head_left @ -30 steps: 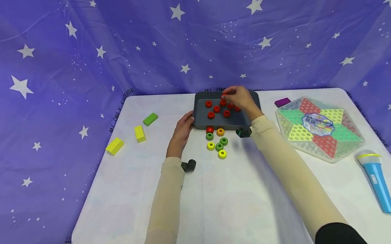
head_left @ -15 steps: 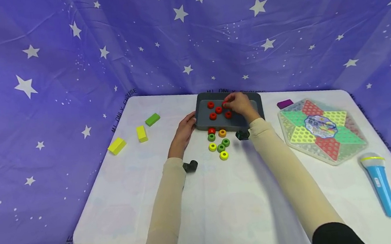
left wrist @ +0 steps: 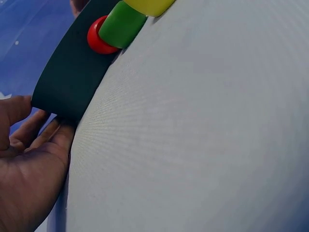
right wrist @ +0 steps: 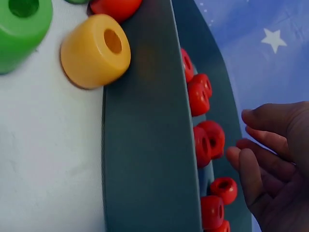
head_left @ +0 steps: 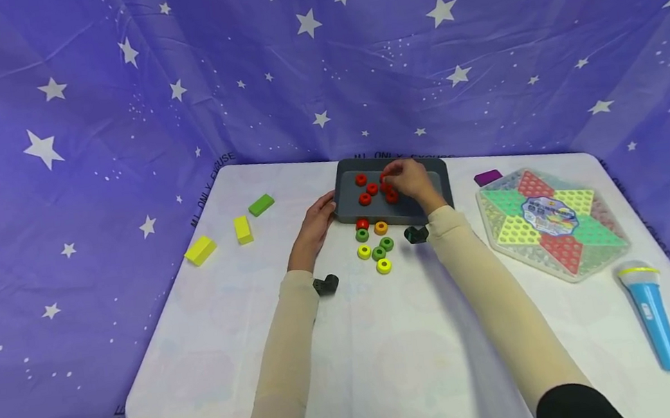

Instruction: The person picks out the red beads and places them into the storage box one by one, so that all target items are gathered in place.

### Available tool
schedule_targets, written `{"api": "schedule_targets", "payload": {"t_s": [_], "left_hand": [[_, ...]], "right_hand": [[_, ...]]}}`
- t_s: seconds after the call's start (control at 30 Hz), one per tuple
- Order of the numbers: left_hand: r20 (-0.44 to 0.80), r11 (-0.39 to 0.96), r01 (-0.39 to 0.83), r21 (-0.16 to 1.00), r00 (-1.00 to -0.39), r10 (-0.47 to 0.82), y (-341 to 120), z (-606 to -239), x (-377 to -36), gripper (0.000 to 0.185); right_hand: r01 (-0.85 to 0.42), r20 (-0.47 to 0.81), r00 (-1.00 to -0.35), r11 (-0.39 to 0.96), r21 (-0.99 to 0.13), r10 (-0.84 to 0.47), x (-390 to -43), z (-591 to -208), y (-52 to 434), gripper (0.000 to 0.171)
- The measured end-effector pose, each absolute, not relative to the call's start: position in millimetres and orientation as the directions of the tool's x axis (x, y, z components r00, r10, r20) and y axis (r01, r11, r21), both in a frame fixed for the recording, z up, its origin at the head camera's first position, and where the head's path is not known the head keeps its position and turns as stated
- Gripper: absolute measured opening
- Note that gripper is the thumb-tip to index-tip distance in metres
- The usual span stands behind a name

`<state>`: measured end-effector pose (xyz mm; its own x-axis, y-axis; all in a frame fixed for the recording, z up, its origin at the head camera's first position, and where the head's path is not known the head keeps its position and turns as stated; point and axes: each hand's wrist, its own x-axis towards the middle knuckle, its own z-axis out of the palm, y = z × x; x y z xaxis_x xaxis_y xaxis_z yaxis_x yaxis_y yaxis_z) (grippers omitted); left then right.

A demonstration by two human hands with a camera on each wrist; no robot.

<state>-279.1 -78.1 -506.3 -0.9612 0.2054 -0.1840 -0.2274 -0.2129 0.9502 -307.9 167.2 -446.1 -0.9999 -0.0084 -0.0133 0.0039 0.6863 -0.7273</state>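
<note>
A dark grey tray (head_left: 346,197) stands at the table's far middle with several red rings (head_left: 372,189) in it. My right hand (head_left: 408,179) hovers over the tray's middle, and in the right wrist view its fingers (right wrist: 260,140) are loosely spread above the red rings (right wrist: 207,140) and hold nothing. My left hand (head_left: 314,222) rests against the tray's left front corner, fingers (left wrist: 43,135) straight along the tray wall (left wrist: 72,82). Loose rings lie before the tray: red (head_left: 362,224), orange (head_left: 380,228), green (head_left: 363,235) and yellow (head_left: 384,266).
Two yellow blocks (head_left: 198,250) and a green block (head_left: 261,205) lie at the left. A purple block (head_left: 488,177), a hexagonal checkers board (head_left: 552,220) and a blue toy microphone (head_left: 650,313) lie at the right. Starred purple cloth hangs behind the table.
My right hand has drifted a little left and nearer over the tray's rings. The left hand has stayed at the tray's corner.
</note>
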Motion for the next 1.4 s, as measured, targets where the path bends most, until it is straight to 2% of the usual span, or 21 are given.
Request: {"api": "schedule_targets", "payload": {"t_s": [0.27,0.97,1.17,1.4], "left_hand": [[-0.174,-0.216,-0.218,0.952,-0.963,0.205,-78,-506,-279,0.043],[-0.167,-0.212,-0.211,0.954,-0.964,0.207,-76,-507,-280,0.043],[-0.169,-0.203,-0.214,0.955,-0.961,0.217,-75,-508,-279,0.043],[-0.164,-0.224,-0.214,0.951,-0.96,0.225,-78,-510,-282,0.043]], "right_hand": [[-0.049,0.045,-0.999,0.645,-0.763,-0.023,-293,-436,158,0.029],[-0.074,0.053,-0.997,0.551,-0.831,-0.055,-251,-430,150,0.029],[-0.068,0.046,-0.997,0.541,-0.838,-0.055,-239,-434,149,0.026],[-0.077,0.044,-0.996,0.497,-0.864,-0.078,-219,-448,145,0.032]]}}
